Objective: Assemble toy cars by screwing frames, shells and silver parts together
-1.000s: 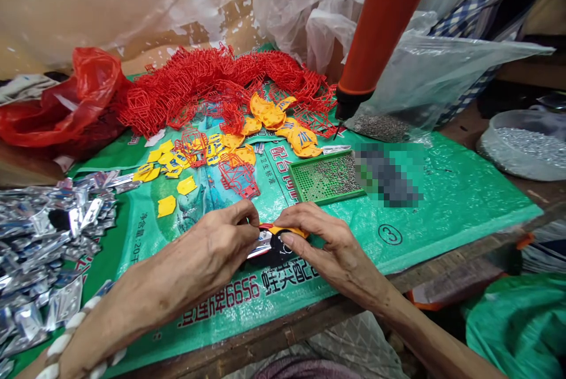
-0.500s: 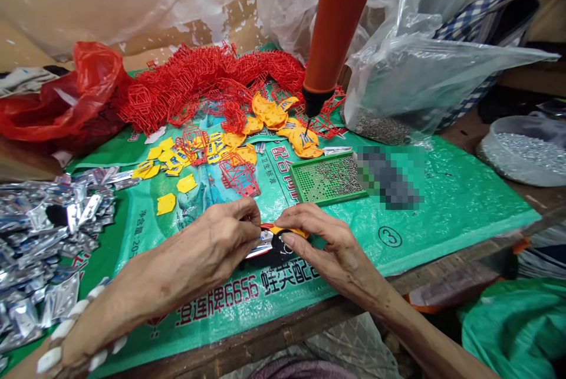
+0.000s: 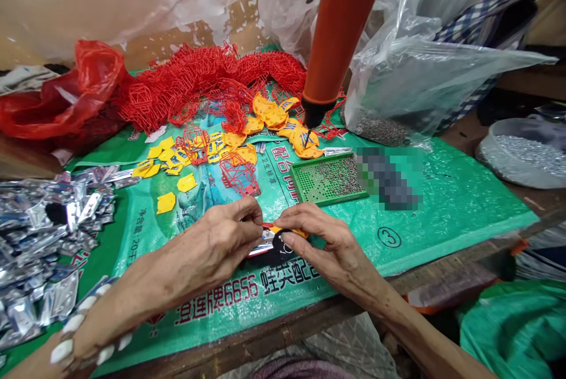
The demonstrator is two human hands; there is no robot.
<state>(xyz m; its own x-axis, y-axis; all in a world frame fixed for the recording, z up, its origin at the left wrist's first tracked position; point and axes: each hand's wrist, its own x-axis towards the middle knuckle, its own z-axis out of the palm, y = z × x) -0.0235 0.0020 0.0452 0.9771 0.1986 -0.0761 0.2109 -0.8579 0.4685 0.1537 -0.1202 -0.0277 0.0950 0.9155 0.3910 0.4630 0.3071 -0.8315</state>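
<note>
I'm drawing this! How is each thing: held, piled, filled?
Black, silver and orange plastic piece: held
Left hand: fingers pinched at the piece
Right hand: gripping the piece
Green rectangular plastic tray: partly filled with grey bits
Clear plastic bag: grey bits inside
Red plastic bag: crumpled
Red plastic frames: heaped
Yellow pieces: scattered
Shiny silver pieces: piled
Long orange tool: tip down
Clear round tub: uncovered, holding shiny bits

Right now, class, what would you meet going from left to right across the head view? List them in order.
Pile of silver pieces, two loose yellow pieces, left hand, held orange-and-black piece, right hand, clear round tub.
</note>
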